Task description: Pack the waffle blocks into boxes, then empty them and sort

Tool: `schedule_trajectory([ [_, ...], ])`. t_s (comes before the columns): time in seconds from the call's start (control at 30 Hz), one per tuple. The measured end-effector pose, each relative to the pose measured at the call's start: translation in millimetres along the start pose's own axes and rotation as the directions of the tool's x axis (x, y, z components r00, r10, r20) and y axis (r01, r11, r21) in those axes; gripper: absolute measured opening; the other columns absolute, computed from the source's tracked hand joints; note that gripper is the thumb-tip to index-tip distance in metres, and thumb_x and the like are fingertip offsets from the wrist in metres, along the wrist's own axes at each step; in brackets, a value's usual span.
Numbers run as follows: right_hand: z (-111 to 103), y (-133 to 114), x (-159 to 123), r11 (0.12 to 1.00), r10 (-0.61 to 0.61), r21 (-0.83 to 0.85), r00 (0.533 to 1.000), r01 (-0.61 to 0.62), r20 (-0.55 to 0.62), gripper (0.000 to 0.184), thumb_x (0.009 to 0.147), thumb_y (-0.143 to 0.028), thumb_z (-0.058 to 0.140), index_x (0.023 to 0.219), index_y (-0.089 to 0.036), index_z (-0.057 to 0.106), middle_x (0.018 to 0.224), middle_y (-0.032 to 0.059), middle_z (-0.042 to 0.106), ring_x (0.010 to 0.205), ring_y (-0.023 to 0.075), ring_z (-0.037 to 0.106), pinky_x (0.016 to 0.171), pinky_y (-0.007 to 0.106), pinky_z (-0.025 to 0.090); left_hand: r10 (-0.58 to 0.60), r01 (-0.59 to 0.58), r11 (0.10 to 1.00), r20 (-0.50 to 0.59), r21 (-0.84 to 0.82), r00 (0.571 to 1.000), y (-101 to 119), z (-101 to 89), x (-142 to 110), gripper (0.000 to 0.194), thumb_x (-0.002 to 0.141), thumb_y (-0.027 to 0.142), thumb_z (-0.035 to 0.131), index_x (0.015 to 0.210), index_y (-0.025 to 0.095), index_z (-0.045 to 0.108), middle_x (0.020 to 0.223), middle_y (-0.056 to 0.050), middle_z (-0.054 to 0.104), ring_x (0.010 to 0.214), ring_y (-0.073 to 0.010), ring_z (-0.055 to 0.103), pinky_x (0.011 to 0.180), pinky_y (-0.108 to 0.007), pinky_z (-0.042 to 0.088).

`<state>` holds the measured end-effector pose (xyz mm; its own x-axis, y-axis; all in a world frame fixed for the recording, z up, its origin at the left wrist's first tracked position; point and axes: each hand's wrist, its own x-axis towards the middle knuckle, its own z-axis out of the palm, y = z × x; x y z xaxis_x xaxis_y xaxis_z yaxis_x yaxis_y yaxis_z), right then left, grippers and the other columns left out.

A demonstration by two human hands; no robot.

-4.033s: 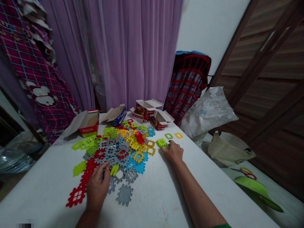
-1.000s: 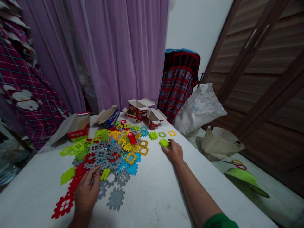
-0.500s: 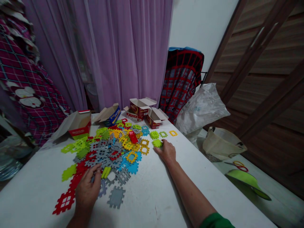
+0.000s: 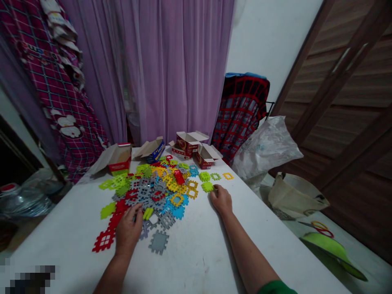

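My left hand [image 4: 129,228] hovers over or rests at the near-left edge of a pile of interlocking plastic pieces. Its fingers are loosely bent with a gap to the thumb, and nothing shows in them. Beside its fingertips lie two small yellow-green bars [image 4: 148,213]; a red window piece [image 4: 103,241] is to its left and a grey square piece [image 4: 159,242] to its right. My right hand [image 4: 223,199] rests on the table, fingers bent and slightly apart, just right of a lime-green piece [image 4: 207,186]. Another lime piece [image 4: 204,176] lies behind that one.
Open cardboard boxes line the table's back: a red one [image 4: 120,165], a blue one [image 4: 155,152] and several dark red ones [image 4: 204,161]. A green frame piece [image 4: 215,176] and a yellow frame piece [image 4: 228,176] lie at right. Scissors [image 4: 321,228] and a bag [image 4: 294,196] are beyond the table edge.
The view has turned slightly left, so everything sits further right. My right hand's thumb and fingers have drawn back from around the lime-green piece, which lies flat. My left hand stays by the pile.
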<state>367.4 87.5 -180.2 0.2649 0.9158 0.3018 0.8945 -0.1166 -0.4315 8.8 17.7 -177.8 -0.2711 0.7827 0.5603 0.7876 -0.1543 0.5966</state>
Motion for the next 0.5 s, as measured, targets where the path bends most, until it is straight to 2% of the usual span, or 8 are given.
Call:
schedule_trajectory([
  [0.17, -0.1, -1.9, -0.2, 1.000, -0.014, -0.016, 1.000, 0.015, 0.009, 0.035, 0.086, -0.029, 0.053, 0.118, -0.018, 0.061, 0.107, 0.0087, 0.069, 0.101, 0.0220, 0.061, 0.085, 0.031, 0.040, 0.030, -0.030, 1.000, -0.013, -0.003, 0.999, -1.9, 0.8, -1.4, 0.034, 0.085, 0.039, 0.045, 0.095, 0.021, 0.072, 0.092, -0.006, 0.074, 0.086, -0.0217, 0.069, 0.076, -0.031, 0.055],
  [0.37, 5.7, 2.2, 2.4, 0.998, -0.054, -0.019, 0.999, 0.054, -0.002, 0.038, 0.085, -0.030, 0.053, 0.119, -0.017, 0.060, 0.107, 0.0088, 0.069, 0.100, 0.0228, 0.060, 0.086, 0.033, 0.041, -0.004, 0.004, 1.000, 0.004, -0.020, 1.000, -4.0, 0.9, -3.1, 0.033, 0.086, 0.039, 0.047, 0.099, 0.022, 0.072, 0.095, -0.006, 0.074, 0.086, -0.0214, 0.069, 0.077, -0.032, 0.056],
  [0.5, 10.0, 9.9, 3.4, 0.997, -0.074, 0.020, 0.996, 0.075, -0.049, 0.040, 0.083, -0.032, 0.053, 0.118, -0.015, 0.060, 0.106, 0.0108, 0.069, 0.098, 0.0242, 0.061, 0.085, 0.035, 0.043, -0.011, 0.011, 0.999, -0.003, -0.052, 1.000, -2.8, 1.4, -3.2, 0.033, 0.086, 0.040, 0.046, 0.097, 0.021, 0.072, 0.094, -0.006, 0.074, 0.085, -0.0211, 0.069, 0.079, -0.032, 0.056],
])
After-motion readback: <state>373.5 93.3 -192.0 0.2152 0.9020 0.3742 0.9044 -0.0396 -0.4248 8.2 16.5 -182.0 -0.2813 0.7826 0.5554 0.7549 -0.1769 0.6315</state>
